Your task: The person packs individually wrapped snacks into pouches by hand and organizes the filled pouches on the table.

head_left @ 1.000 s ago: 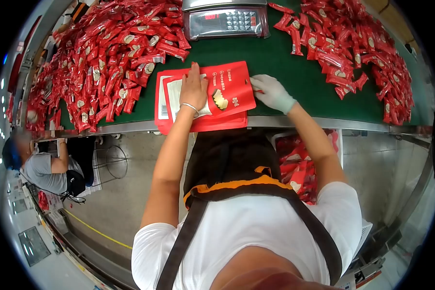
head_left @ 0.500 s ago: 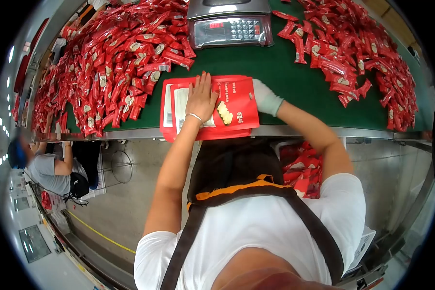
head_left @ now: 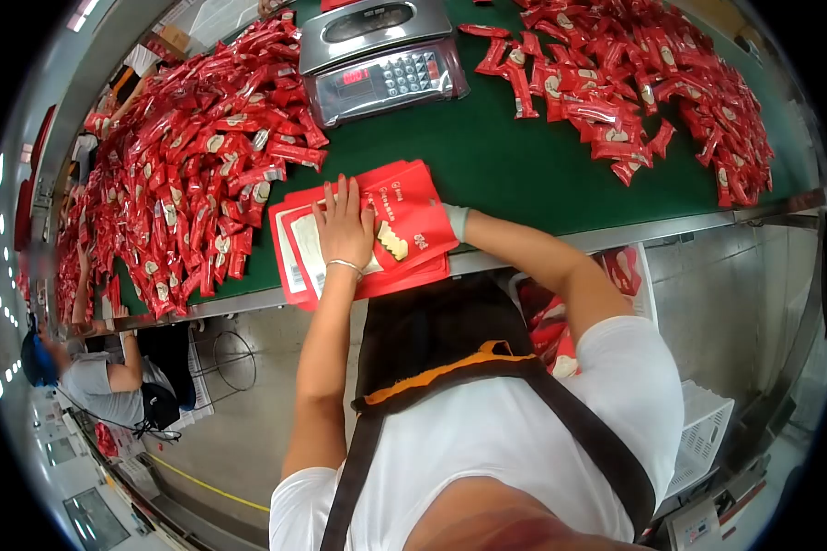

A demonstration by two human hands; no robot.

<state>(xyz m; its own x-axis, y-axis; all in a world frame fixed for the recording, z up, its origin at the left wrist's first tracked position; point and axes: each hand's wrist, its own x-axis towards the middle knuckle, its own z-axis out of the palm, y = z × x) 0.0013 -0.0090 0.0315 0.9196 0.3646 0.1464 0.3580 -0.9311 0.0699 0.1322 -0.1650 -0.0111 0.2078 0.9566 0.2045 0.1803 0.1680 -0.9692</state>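
Observation:
My left hand (head_left: 345, 225) lies flat with fingers stretched on a small stack of red printed packaging bags (head_left: 420, 200) near the table's front edge. It wears a pale bracelet and presses on the top bag's left side. My right hand (head_left: 457, 222) is in a whitish glove; only the cuff and a little of the hand show at the bag's right edge. Its fingers are hidden by the bag, and whether they are under or inside it I cannot tell. Lower bags stick out at the left, showing white label panels.
A digital scale (head_left: 386, 83) stands behind the bags on the green tabletop (head_left: 515, 174). Heaps of small red wrapped packets (head_left: 184, 165) lie left, and more packets (head_left: 606, 83) right. Below are a container of red packages (head_left: 547, 321) and a white crate (head_left: 703, 432). Another person (head_left: 124, 376) is at the left.
The view has turned, so the table appears tilted. My right hand has slid leftward behind the top bag, hiding most of the glove. My left hand stays flat on the bags.

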